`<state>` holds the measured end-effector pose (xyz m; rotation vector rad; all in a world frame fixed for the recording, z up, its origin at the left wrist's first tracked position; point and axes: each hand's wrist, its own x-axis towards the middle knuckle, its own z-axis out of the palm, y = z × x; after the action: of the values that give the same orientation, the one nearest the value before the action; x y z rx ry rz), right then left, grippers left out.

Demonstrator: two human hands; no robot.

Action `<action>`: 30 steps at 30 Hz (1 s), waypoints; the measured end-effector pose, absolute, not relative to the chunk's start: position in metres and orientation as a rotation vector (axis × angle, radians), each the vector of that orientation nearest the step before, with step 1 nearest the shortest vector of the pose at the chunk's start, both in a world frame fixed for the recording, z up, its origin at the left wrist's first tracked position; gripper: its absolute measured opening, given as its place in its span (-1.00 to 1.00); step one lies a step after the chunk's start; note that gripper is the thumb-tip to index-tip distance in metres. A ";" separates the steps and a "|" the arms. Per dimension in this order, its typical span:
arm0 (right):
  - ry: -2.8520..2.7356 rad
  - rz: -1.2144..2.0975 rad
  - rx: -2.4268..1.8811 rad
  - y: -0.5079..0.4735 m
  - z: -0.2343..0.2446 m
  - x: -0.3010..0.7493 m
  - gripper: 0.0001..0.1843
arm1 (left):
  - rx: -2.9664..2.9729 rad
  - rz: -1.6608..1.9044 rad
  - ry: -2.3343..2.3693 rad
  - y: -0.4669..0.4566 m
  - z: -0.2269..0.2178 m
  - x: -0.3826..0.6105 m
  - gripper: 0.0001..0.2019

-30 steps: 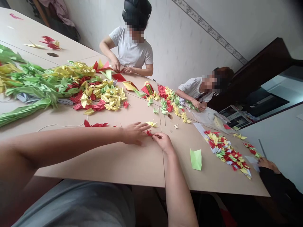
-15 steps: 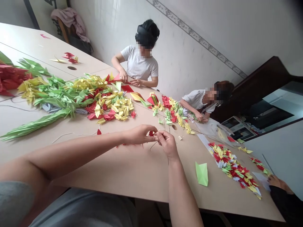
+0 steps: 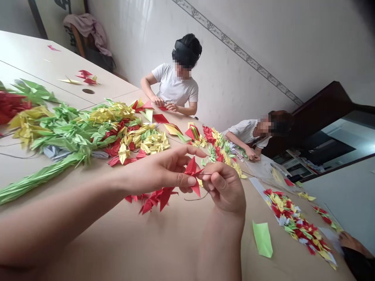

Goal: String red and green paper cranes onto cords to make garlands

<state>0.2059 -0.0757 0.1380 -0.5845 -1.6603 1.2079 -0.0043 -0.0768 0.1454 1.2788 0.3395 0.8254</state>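
- One red paper bird (image 3: 191, 167) is located at the centre of the view, between the person's two hands, in front of the counter (image 3: 131, 246).
- Left hand (image 3: 159, 166): holds the bird. The thumb presses on its near side, and the gap between thumb and fingers is narrow. The forefinger extends above the bird.
- Right hand (image 3: 227, 189): fingertips are pinched together on a thin dark strand that runs toward the bird. Needle or thread cannot be told.
- Thread (image 3: 197, 199): a dark length curves below the bird, beside the right hand.
- Red birds (image 3: 155, 200): a cluster sits below the left hand. Whether it hangs or rests on the counter cannot be told.
- Green paper (image 3: 263, 240): one creased sheet lies on the counter, to the right of the right hand and apart from it.
- Large pile (image 3: 68, 134): green, yellow and red folded paper lies beyond the left forearm. A long green string (image 3: 43, 177) lies along its near side.
- Mixed pile (image 3: 301, 222): red, yellow, green and pale pieces lie at the right.
- Co-workers: two people in white tops (image 3: 177, 88) (image 3: 241, 130) sit at the far side, hands at the counter. One dark sleeve (image 3: 359, 257) enters at lower right.
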 end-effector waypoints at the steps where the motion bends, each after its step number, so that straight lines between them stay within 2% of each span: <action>1: -1.650 1.223 -0.564 -0.075 0.141 0.204 -0.81 | 1.235 0.838 0.318 -0.078 0.147 -0.006 -0.62; 7: -1.600 1.438 -0.476 -0.080 0.145 0.203 -0.89 | 1.150 0.831 0.292 -0.075 0.151 -0.011 -0.87; 11: -1.583 1.494 -0.492 -0.087 0.142 0.209 -0.89 | 1.201 0.785 0.386 -0.076 0.155 -0.010 -0.95; 14: -1.609 1.328 -0.664 -0.093 0.147 0.210 -0.90 | 1.200 0.804 0.443 -0.078 0.155 -0.008 -0.97; 20: -1.717 0.758 -1.025 -0.101 0.163 0.203 -0.86 | 1.094 0.887 0.378 -0.078 0.150 -0.007 -0.90; 24: -1.719 0.746 -1.046 -0.102 0.159 0.195 -0.65 | 1.086 0.901 0.404 -0.079 0.151 -0.005 -0.83; 30: -1.717 0.684 -1.011 -0.107 0.153 0.186 -0.71 | 1.207 0.900 0.457 -0.086 0.156 -0.003 -0.86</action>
<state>0.1861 -0.1066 0.1525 -1.0110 -1.7172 0.6844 -0.0033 -0.0862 0.1563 1.2068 0.4565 0.8999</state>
